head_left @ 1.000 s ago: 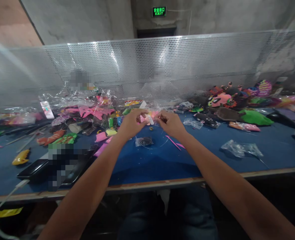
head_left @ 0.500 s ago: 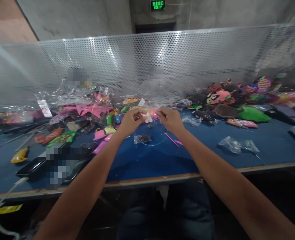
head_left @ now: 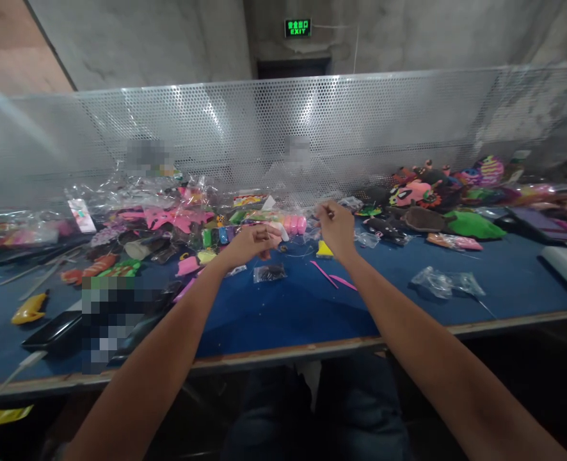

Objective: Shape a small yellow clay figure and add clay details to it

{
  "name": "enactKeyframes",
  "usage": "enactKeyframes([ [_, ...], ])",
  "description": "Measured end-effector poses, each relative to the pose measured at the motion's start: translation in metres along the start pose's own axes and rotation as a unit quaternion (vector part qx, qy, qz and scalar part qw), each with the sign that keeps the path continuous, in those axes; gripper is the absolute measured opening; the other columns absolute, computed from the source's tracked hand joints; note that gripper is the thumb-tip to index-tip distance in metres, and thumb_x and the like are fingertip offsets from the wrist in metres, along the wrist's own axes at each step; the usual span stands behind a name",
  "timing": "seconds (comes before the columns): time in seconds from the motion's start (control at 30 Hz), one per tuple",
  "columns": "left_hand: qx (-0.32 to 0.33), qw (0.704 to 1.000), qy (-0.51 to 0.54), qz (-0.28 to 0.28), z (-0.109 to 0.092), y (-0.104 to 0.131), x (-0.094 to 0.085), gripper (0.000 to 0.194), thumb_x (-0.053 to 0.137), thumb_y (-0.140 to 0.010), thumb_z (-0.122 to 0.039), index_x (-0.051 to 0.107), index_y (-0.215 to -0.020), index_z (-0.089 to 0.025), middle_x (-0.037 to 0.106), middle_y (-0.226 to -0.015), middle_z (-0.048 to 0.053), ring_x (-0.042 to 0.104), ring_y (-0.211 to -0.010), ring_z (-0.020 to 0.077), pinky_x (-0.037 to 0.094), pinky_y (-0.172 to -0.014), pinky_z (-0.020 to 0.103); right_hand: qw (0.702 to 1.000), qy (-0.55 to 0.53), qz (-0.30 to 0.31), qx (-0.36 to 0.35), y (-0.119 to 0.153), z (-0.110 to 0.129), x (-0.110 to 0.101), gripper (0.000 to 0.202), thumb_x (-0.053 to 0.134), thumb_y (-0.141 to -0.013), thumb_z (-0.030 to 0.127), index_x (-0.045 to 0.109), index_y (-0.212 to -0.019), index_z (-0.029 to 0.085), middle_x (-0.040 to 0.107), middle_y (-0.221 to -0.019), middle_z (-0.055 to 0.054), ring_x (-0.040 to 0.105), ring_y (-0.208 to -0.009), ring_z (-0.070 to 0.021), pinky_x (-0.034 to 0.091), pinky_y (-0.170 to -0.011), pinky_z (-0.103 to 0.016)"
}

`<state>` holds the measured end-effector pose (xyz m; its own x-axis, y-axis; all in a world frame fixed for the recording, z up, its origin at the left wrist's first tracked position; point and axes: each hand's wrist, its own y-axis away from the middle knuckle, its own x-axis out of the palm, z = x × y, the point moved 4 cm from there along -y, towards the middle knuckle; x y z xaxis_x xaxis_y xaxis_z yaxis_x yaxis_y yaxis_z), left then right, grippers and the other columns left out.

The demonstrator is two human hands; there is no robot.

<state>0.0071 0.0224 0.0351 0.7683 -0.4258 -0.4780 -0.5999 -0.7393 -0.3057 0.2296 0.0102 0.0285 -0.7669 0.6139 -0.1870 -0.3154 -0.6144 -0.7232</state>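
Note:
My left hand [head_left: 257, 242] is closed, fingers pinching a small flat white piece [head_left: 279, 230] that sticks out beyond the fingertips. Off to its right, my right hand [head_left: 335, 224] is raised above the table with fingers pinched together; whatever is in them, if anything, is too small to make out. Behind the hands lies a clear bag with pink rolls [head_left: 294, 224]. Below the right hand rests a yellow piece [head_left: 324, 250]. Two thin pink modelling tools [head_left: 324, 274] lie near the right wrist. A small clear packet with dark contents [head_left: 270, 273] sits below the left hand.
A perforated metal screen [head_left: 283, 115] runs along the back of the blue table [head_left: 283, 326]. Pink star-shaped figures [head_left: 173, 219] and plastic bags crowd the left. Clay animals, a green shape [head_left: 475, 225] and a crumpled bag [head_left: 449, 282] lie right. A black device [head_left: 55, 330] sits front left.
My hands have moved apart: the right one up and rightward, the left one slightly down and leftward with the white piece. The yellow piece has come into view. The camera view has shifted slightly.

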Motion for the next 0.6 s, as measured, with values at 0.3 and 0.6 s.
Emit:
enactKeyframes([
  [0.3,-0.048,0.980,0.067,-0.179,0.005,-0.001,-0.012,0.017,0.071,-0.076,-0.030,0.069,-0.083,-0.015,0.068,-0.076,0.004,0.063,-0.055,0.0115,0.052,-0.053,0.024,0.999,0.023,0.021,-0.010,0.000,0.000,0.000,0.016,0.050,-0.090,0.029,0.064,-0.091,0.021,0.068,-0.066,-0.001,0.063,-0.058,-0.0172,0.047,-0.064,-0.030],
  [0.6,0.012,0.962,0.015,-0.273,0.009,-0.001,-0.034,0.015,0.067,-0.076,-0.021,0.072,-0.088,-0.016,0.061,-0.062,-0.002,0.058,-0.047,0.0095,0.047,-0.049,0.021,0.986,-0.115,0.083,0.090,-0.002,-0.006,0.004,0.016,0.052,-0.085,0.027,0.063,-0.094,0.019,0.063,-0.057,0.002,0.056,-0.040,-0.0123,0.045,-0.046,-0.026],
])
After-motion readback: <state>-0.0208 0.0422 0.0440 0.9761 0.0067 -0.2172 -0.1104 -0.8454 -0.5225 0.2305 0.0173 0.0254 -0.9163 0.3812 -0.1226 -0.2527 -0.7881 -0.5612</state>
